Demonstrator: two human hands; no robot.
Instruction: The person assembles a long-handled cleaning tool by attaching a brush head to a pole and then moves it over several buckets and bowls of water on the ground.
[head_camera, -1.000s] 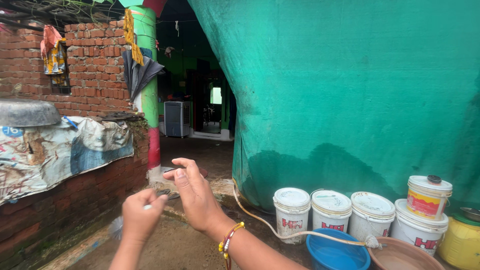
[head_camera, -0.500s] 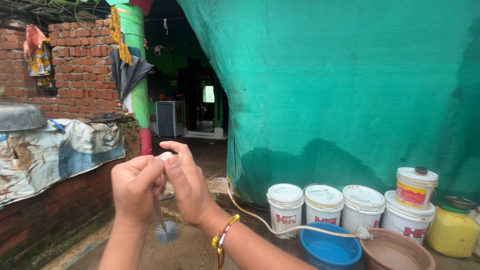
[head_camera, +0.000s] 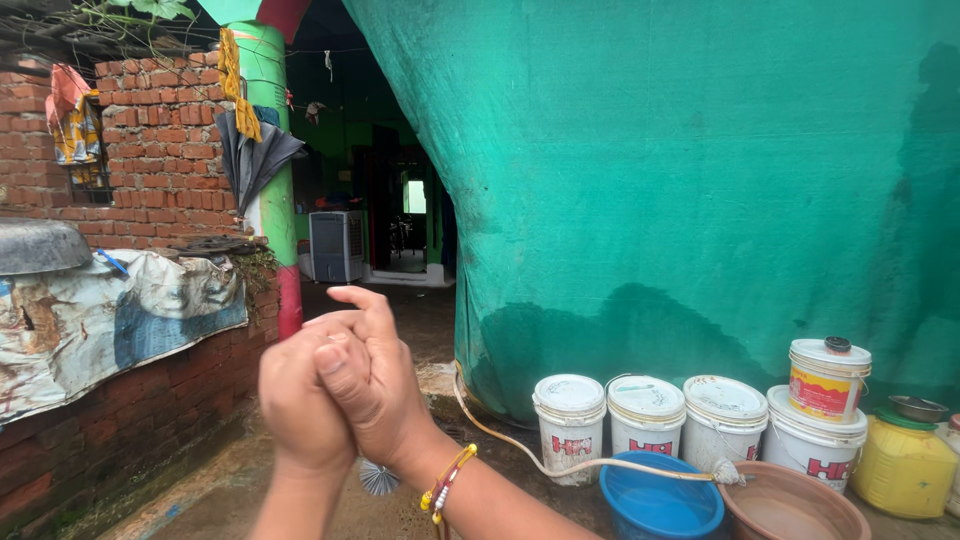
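Observation:
My left hand (head_camera: 298, 405) and my right hand (head_camera: 375, 385) are pressed together in front of me, low in the middle of the view. Between the palms runs the handle of a small brush, and its round grey bristle head (head_camera: 378, 478) sticks out below the hands. The handle itself is hidden by the palms. My right wrist wears a red and yellow beaded thread bracelet (head_camera: 447, 481).
A green tarp (head_camera: 680, 180) hangs at right, with several white lidded buckets (head_camera: 568, 412), a yellow can (head_camera: 906, 468), a blue tub (head_camera: 660, 500) and a brown basin (head_camera: 790, 506) below it. A hose (head_camera: 520, 455) runs into the basin. A low brick wall (head_camera: 120, 410) stands left; a doorway (head_camera: 390, 220) is ahead.
Both hands have closed together around the brush handle. The bristle head has shifted right and now hangs under the joined hands.

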